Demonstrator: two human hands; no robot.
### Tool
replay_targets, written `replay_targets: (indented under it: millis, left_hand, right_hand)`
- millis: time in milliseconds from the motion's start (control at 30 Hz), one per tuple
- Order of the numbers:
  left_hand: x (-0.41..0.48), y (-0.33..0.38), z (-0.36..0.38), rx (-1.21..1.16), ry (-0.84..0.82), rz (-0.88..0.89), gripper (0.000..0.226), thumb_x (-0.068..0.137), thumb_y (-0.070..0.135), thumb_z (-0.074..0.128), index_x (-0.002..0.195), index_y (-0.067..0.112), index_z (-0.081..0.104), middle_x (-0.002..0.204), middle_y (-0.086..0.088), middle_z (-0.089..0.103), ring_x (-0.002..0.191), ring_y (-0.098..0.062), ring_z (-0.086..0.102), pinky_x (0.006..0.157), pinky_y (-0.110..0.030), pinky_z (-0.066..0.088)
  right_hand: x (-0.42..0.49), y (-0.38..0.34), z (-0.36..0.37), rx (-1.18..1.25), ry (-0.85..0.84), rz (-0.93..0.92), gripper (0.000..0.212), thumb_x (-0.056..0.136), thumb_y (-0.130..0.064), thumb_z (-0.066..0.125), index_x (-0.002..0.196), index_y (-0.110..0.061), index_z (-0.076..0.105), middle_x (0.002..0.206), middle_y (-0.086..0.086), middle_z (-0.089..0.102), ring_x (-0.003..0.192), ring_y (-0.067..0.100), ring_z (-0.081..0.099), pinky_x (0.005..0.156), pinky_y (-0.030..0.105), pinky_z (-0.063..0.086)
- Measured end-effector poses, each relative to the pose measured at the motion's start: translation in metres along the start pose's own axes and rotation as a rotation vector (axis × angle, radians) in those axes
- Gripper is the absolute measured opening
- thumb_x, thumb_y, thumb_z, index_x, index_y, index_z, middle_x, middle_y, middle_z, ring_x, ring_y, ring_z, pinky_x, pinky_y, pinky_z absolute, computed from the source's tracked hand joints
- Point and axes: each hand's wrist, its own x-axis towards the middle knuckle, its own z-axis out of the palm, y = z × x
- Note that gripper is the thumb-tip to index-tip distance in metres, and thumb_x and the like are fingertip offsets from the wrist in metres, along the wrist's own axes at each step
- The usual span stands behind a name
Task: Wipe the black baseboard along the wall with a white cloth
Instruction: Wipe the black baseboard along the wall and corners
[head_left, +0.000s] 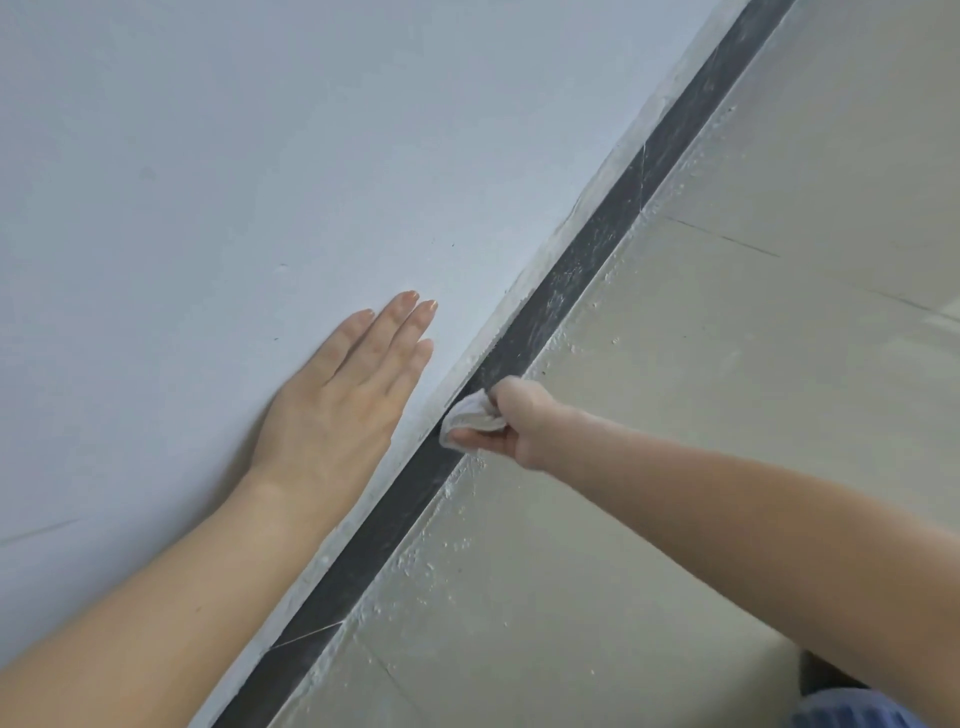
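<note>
While right hand (511, 423) pinches bunched white cloth (470, 418) against black baseboard (587, 260) — soft, light, best gripped by its gathered folds — left hand (343, 400) rests flat-fingered, fingers together, on wall (208, 182).

Views: one only, a wide-angle camera worn on the head.
Position: above and behind both forearms, which enter from the bottom left corner and the right edge.
Facing: forward and down, into the line where wall (208, 156) meets floor (727, 415).
Roll: frame tilted; the baseboard (571, 270) runs as a diagonal from bottom left to top right, with the wall to its upper left and the floor to its lower right.
Nearness: close, at arm's reach; left hand (343, 395), right hand (514, 421) and cloth (470, 415) lie near mid-frame.
Edge: blue fabric (852, 709) shows in the bottom right corner, blurred, close under the lens.
</note>
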Motion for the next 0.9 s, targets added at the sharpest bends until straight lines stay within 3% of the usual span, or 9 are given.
replay_targets:
  millis: [200, 300, 400, 467, 567, 667, 733, 800, 900]
  left_hand:
    - [0.015, 0.003, -0.006, 0.006, 0.005, 0.02, 0.066, 0.097, 0.033, 0.021, 0.145, 0.006, -0.013, 0.152, -0.017, -0.024, 0.141, -0.033, -0.02, 0.105, -0.049, -0.027]
    - [0.025, 0.003, -0.008, 0.0, 0.001, 0.022, 0.066, 0.096, 0.033, 0.022, 0.146, 0.006, -0.012, 0.153, -0.016, -0.023, 0.142, -0.032, -0.018, 0.104, -0.049, -0.027]
    - [0.031, 0.002, -0.009, 0.038, -0.031, 0.035, 0.067, 0.096, 0.032, 0.02, 0.144, 0.005, -0.018, 0.15, -0.017, -0.029, 0.139, -0.034, -0.023, 0.101, -0.05, -0.03]
    - [0.032, 0.004, -0.006, 0.06, -0.034, 0.04, 0.068, 0.097, 0.031, 0.021, 0.144, 0.005, -0.021, 0.149, -0.018, -0.032, 0.138, -0.035, -0.027, 0.102, -0.051, -0.03]
    - [0.03, 0.004, -0.002, 0.062, -0.012, 0.043, 0.071, 0.096, 0.032, 0.025, 0.146, 0.006, -0.018, 0.151, -0.017, -0.03, 0.139, -0.034, -0.025, 0.105, -0.05, -0.027]
    - [0.03, 0.003, -0.001, 0.071, -0.019, 0.045, 0.072, 0.097, 0.031, 0.026, 0.147, 0.006, -0.019, 0.151, -0.017, -0.03, 0.139, -0.033, -0.024, 0.105, -0.049, -0.027]
    - [0.031, 0.003, -0.002, 0.074, -0.031, 0.051, 0.072, 0.097, 0.031, 0.026, 0.146, 0.007, -0.019, 0.15, -0.017, -0.031, 0.139, -0.033, -0.025, 0.105, -0.049, -0.027]
    - [0.03, 0.004, -0.001, 0.07, -0.018, 0.047, 0.071, 0.096, 0.032, 0.026, 0.147, 0.007, -0.018, 0.151, -0.017, -0.03, 0.139, -0.034, -0.025, 0.106, -0.049, -0.026]
    - [0.03, 0.005, 0.0, 0.072, -0.006, 0.046, 0.073, 0.095, 0.035, 0.026, 0.148, 0.007, -0.016, 0.152, -0.016, -0.028, 0.14, -0.034, -0.023, 0.108, -0.049, -0.023]
  right_hand:
    - [0.0, -0.039, -0.035, 0.207, 0.248, -0.275, 0.022, 0.088, -0.011, 0.051, 0.104, 0.001, 0.06, 0.099, 0.016, 0.069, 0.066, 0.023, 0.067, 0.057, 0.029, 0.058]
    - [-0.003, -0.027, -0.045, 0.11, 0.408, -0.203, 0.028, 0.092, -0.029, 0.048, 0.109, -0.009, 0.057, 0.088, 0.008, 0.063, 0.053, 0.02, 0.059, 0.039, 0.022, 0.05]
    - [-0.005, 0.014, -0.038, -0.086, 0.242, -0.029, 0.023, 0.093, -0.019, 0.044, 0.105, -0.006, 0.057, 0.093, 0.014, 0.062, 0.06, 0.023, 0.059, 0.036, 0.02, 0.048]
    - [-0.007, 0.043, -0.028, -0.101, 0.049, 0.111, 0.016, 0.093, -0.009, 0.044, 0.106, -0.007, 0.054, 0.094, 0.016, 0.059, 0.064, 0.026, 0.061, 0.039, 0.024, 0.052]
    - [-0.002, 0.077, -0.008, -0.202, -0.027, 0.197, 0.019, 0.091, -0.003, 0.052, 0.107, -0.011, 0.052, 0.099, 0.013, 0.055, 0.074, 0.028, 0.063, 0.051, 0.03, 0.059]
    - [0.009, 0.087, 0.01, -0.224, 0.021, 0.105, 0.022, 0.09, -0.004, 0.053, 0.112, -0.004, 0.056, 0.092, 0.008, 0.056, 0.08, 0.023, 0.062, 0.059, 0.025, 0.057]
    - [0.011, 0.07, 0.015, -0.321, 0.101, 0.139, 0.003, 0.091, -0.008, 0.055, 0.093, -0.009, 0.056, 0.08, 0.0, 0.048, 0.091, 0.019, 0.059, 0.069, 0.022, 0.045]
    - [0.008, 0.056, 0.013, -0.754, 0.192, -0.041, 0.018, 0.09, -0.009, 0.056, 0.075, -0.014, 0.049, 0.071, -0.003, 0.041, 0.091, 0.017, 0.057, 0.074, 0.021, 0.04]
    - [0.024, 0.023, -0.011, -0.235, 0.151, -0.057, 0.029, 0.092, -0.006, 0.05, 0.069, -0.018, 0.037, 0.052, 0.006, 0.056, 0.059, 0.006, 0.065, 0.06, 0.017, 0.055]
